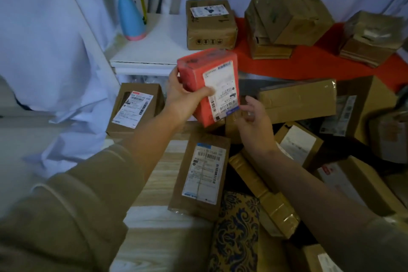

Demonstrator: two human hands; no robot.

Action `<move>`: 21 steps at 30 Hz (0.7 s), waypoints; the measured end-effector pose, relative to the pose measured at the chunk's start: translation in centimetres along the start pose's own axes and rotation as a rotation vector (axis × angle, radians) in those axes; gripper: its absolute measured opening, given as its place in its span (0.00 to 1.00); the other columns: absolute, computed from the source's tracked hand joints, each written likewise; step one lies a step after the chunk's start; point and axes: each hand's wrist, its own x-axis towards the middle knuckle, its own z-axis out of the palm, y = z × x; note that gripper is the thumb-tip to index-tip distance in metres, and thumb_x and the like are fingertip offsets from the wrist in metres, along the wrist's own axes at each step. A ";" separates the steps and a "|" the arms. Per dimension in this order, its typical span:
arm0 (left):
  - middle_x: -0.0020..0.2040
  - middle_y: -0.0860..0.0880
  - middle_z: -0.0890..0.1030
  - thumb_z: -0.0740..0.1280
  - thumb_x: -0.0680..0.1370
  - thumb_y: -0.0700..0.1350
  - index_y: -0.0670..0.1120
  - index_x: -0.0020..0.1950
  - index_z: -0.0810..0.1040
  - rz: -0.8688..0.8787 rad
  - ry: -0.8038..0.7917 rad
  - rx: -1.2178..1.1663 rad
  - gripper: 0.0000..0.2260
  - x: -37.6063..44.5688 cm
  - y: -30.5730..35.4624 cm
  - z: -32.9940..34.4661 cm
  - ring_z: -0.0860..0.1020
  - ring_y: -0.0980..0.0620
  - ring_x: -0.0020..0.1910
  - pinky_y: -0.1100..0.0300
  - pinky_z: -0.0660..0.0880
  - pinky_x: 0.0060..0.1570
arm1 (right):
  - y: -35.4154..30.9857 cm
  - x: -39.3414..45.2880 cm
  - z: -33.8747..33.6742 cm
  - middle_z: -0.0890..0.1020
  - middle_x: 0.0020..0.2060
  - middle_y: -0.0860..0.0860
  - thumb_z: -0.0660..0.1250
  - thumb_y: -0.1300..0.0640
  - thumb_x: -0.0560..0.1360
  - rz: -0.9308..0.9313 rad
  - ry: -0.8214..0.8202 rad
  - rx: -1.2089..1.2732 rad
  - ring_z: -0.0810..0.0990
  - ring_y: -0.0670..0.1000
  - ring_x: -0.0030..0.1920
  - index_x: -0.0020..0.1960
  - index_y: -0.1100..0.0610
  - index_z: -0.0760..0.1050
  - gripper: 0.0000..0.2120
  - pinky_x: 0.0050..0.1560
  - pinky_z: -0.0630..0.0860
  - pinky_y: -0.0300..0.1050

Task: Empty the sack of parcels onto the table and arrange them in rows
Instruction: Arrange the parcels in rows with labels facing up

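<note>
Your left hand (184, 95) is clamped on a red box (208, 86), thumb across the face that carries the white shipping label (223, 93) and the other fingers wrapped round the far left side. You hold the box tilted in the air above the table, label turned toward you. Your right hand (254, 121) sits just beside the box's lower right corner, fingers spread and loosely curled, gripping nothing; whether the fingertips actually touch the label's edge cannot be told.

Below the red box, a flat brown parcel (198, 176) lies label up on the wood-grain table (154, 185), between your two forearms. To the left of your left wrist a second brown box (134, 108) lies near the table's far edge, label up. Under and to the right of your right arm a loose heap of brown boxes (298, 101) lies at mixed angles, some overlapping, over a patterned blue and gold cloth (234, 227).

Farther back, one labelled carton (209, 24) stands where a white surface (154, 48) meets a red cloth (309, 64), and more cartons are stacked on that cloth. A blue and pink spray bottle (131, 11) stands upright at the back left.
</note>
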 end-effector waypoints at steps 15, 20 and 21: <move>0.55 0.41 0.85 0.67 0.78 0.49 0.44 0.61 0.79 -0.565 0.204 -0.291 0.15 -12.6 -9.3 -15.1 0.84 0.40 0.53 0.40 0.77 0.58 | 1.0 -5.4 6.4 0.57 0.74 0.56 0.69 0.53 0.76 0.230 -0.158 -0.500 0.61 0.61 0.72 0.77 0.53 0.57 0.35 0.69 0.65 0.57; 0.46 0.40 0.84 0.62 0.82 0.48 0.42 0.51 0.78 -0.647 0.310 0.025 0.10 -13.2 -10.8 -16.6 0.83 0.41 0.44 0.52 0.80 0.39 | 1.2 -6.1 6.4 0.60 0.74 0.55 0.70 0.55 0.77 0.269 -0.224 -0.306 0.67 0.58 0.71 0.79 0.55 0.52 0.38 0.69 0.70 0.55; 0.46 0.42 0.82 0.59 0.83 0.46 0.42 0.54 0.77 -0.625 0.348 0.110 0.10 -13.1 -11.2 -16.6 0.82 0.42 0.45 0.54 0.78 0.37 | 1.3 -6.3 6.6 0.62 0.74 0.55 0.70 0.55 0.76 0.272 -0.229 -0.284 0.68 0.58 0.71 0.79 0.55 0.52 0.39 0.70 0.70 0.57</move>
